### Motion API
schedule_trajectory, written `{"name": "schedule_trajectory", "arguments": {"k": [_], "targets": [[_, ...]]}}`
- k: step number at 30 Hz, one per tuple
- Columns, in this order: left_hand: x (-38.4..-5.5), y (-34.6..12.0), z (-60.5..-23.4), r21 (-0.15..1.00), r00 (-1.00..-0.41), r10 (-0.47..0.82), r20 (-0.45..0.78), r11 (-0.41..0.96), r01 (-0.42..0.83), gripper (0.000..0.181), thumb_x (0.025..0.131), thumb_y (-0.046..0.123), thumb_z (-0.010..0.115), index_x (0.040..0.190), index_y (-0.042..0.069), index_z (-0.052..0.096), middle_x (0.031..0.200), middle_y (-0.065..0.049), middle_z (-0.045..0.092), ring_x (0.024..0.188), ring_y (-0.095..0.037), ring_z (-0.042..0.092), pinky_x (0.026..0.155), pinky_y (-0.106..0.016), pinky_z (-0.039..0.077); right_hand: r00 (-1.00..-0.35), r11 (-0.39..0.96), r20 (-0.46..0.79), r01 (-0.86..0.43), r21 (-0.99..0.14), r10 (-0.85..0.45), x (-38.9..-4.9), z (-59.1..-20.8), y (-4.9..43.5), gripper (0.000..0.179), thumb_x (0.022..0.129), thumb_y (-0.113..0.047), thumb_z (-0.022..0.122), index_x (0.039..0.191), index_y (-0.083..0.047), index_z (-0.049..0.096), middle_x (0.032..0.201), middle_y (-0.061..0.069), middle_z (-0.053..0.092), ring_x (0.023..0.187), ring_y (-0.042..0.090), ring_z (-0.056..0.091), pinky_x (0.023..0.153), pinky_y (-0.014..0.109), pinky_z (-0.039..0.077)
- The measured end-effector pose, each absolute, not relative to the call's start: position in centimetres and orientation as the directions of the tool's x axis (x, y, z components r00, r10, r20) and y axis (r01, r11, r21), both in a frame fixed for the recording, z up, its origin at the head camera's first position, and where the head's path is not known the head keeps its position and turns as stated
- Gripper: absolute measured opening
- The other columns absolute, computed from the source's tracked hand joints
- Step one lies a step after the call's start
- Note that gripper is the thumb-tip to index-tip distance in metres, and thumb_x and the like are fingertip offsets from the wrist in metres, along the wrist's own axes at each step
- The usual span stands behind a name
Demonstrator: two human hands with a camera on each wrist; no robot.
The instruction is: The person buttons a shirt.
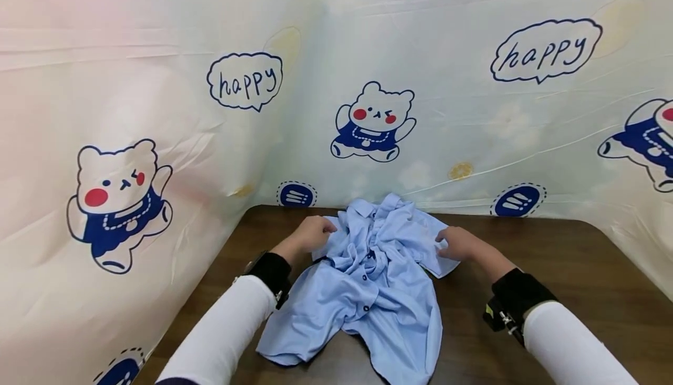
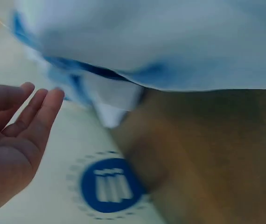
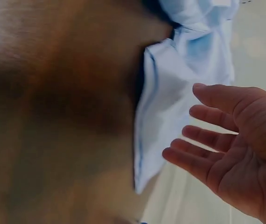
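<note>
A light blue short-sleeved shirt [image 1: 399,297] with dark buttons lies rumpled on the brown table, its collar toward the back and its lower part spread toward me. My left hand [image 1: 311,233] hovers at the sleeve on the shirt's left side; in the left wrist view its fingers [image 2: 46,112] are extended with nothing between them. On the opposite side my right hand [image 1: 460,243] is beside the other sleeve [image 1: 441,262]. The right wrist view shows that hand's fingers [image 3: 189,161] loosely spread, overlapping the sleeve's pale cloth [image 3: 163,88], and the palm bare.
The dark wooden table [image 1: 526,291] extends on both sides of the shirt. A pale curtain [image 1: 452,110] printed with bears and the word "happy" hangs behind the table and along its left and right edges.
</note>
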State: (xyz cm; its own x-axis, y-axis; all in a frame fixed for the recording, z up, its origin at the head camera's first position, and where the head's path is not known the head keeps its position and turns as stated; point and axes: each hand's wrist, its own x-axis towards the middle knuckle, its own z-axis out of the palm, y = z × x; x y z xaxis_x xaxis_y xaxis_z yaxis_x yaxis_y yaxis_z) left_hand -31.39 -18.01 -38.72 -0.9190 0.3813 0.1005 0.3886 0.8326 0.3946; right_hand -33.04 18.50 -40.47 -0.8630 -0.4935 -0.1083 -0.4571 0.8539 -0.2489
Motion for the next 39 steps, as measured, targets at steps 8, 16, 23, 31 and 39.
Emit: {"name": "schedule_trajectory", "arguments": {"k": [8, 16, 23, 31, 39], "targets": [[-33.2, -18.3, -42.7, 0.271, -0.924, 0.364, -0.118, 0.907, 0.322, 0.017, 0.088, -0.002, 0.052, 0.083, -0.001, 0.068, 0.085, -0.009, 0.065, 0.085, -0.023, 0.06, 0.083, -0.038, 0.049, -0.883, 0.888, -0.167, -0.399, -0.231, -0.44, -33.0, -43.1, 17.5, 0.021, 0.092, -0.013, 0.062, 0.096, 0.007, 0.066, 0.084, 0.012, 0.064, 0.077, 0.025, 0.059, 0.076, 0.044, 0.051], [-34.0, -19.7, -43.3, 0.197, -0.965, 0.199, -0.173, 0.967, 0.164, 0.017, 0.089, 0.007, 0.059, 0.073, 0.004, 0.061, 0.083, -0.008, 0.062, 0.08, -0.02, 0.056, 0.082, -0.037, 0.048, -0.917, 0.923, -0.162, -0.334, -0.189, -0.365, -34.6, -43.6, 19.4, 0.026, 0.098, -0.016, 0.051, 0.082, 0.002, 0.061, 0.075, 0.01, 0.057, 0.07, 0.025, 0.054, 0.073, 0.044, 0.047], [-34.2, -20.7, -42.8, 0.181, -0.969, 0.114, -0.22, 0.981, 0.074, 0.021, 0.092, 0.007, 0.055, 0.071, 0.005, 0.056, 0.084, -0.01, 0.06, 0.08, -0.023, 0.054, 0.081, -0.037, 0.045, -0.946, 0.952, -0.195, -0.217, -0.214, -0.26, -35.8, -43.7, 21.9, 0.043, 0.101, -0.026, 0.049, 0.104, 0.015, 0.06, 0.103, 0.031, 0.062, 0.097, 0.043, 0.06, 0.086, 0.053, 0.046], [-34.5, -22.9, -42.6, 0.18, -0.977, 0.066, -0.204, 0.983, 0.029, 0.027, 0.09, 0.003, 0.053, 0.064, 0.007, 0.05, 0.075, -0.009, 0.052, 0.073, -0.024, 0.05, 0.071, -0.034, 0.043, -0.951, 0.959, -0.244, -0.126, -0.254, -0.19, -36.5, -43.9, 25.0, 0.053, 0.098, -0.031, 0.054, 0.114, 0.02, 0.055, 0.112, 0.036, 0.058, 0.101, 0.044, 0.058, 0.092, 0.055, 0.044], [-35.2, -24.8, -43.2, 0.224, -0.985, 0.019, -0.173, 0.974, -0.02, 0.012, 0.089, 0.008, 0.054, 0.085, -0.001, 0.062, 0.086, -0.012, 0.058, 0.079, -0.027, 0.053, 0.075, -0.039, 0.046, -0.95, 0.955, -0.265, -0.084, -0.285, -0.163, -36.6, -43.7, 27.3, 0.058, 0.094, -0.037, 0.062, 0.103, 0.02, 0.056, 0.084, 0.019, 0.058, 0.077, 0.03, 0.053, 0.077, 0.046, 0.046]]}}
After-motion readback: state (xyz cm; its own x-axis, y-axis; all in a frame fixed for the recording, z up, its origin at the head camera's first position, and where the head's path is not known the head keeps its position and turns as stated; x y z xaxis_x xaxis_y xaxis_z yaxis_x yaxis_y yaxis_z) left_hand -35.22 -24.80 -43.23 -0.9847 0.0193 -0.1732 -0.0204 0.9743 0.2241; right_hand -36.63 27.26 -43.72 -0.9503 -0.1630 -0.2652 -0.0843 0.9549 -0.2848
